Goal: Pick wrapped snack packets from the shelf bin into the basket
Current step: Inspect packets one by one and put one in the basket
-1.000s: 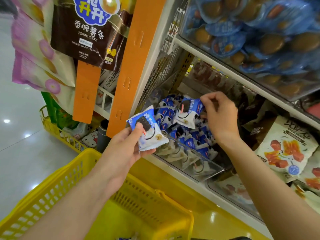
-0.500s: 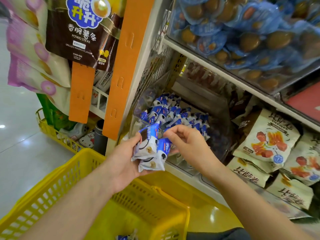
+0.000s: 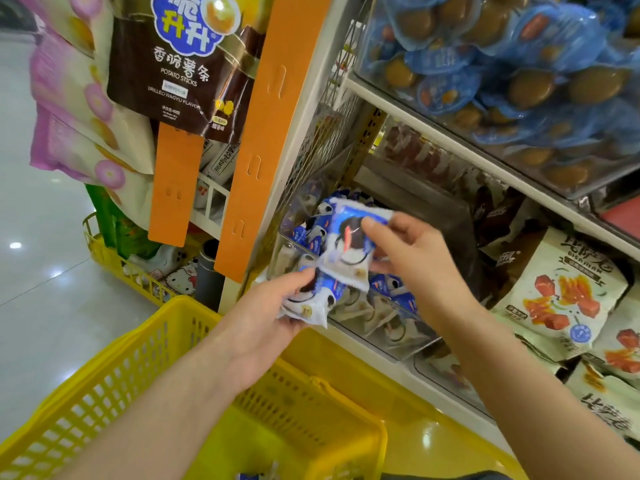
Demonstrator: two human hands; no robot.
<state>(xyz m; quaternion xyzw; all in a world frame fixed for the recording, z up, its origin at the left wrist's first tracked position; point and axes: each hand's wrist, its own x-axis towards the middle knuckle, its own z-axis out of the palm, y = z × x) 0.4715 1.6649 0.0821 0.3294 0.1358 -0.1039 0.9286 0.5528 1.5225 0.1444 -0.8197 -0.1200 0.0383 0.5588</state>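
Snack packets [image 3: 313, 235], blue-and-white, lie piled in the clear shelf bin [image 3: 398, 341], mid-frame on the lower shelf.

Far left: pink-and-cream bags [image 3: 69, 126] hang. A brown potato sticks bag [image 3: 180, 74] is just right of them, over orange strips [image 3: 273, 133]. Below those, a second yellow crate [image 3: 110, 261] sits on the floor with goods in it.

Near left: yellow basket [image 3: 131, 379], open top, under the hands. Something blue-white shows inside it at the frame's bottom edge.

Left hand [image 3: 259, 330] is above the basket's far rim, fingers curled round a small bunch [image 3: 308, 303] of the same packets.

Right hand [image 3: 419, 261] is in front of the bin, thumb and fingers pinching one packet [image 3: 346, 244] upright, its lower edge touching the bunch.

Upper right: a clear bin of blue egg packs [image 3: 519, 74].

Right of the shelf bin: brown pouches [image 3: 498, 220], then beige bags [image 3: 561, 296] with a red cube print.
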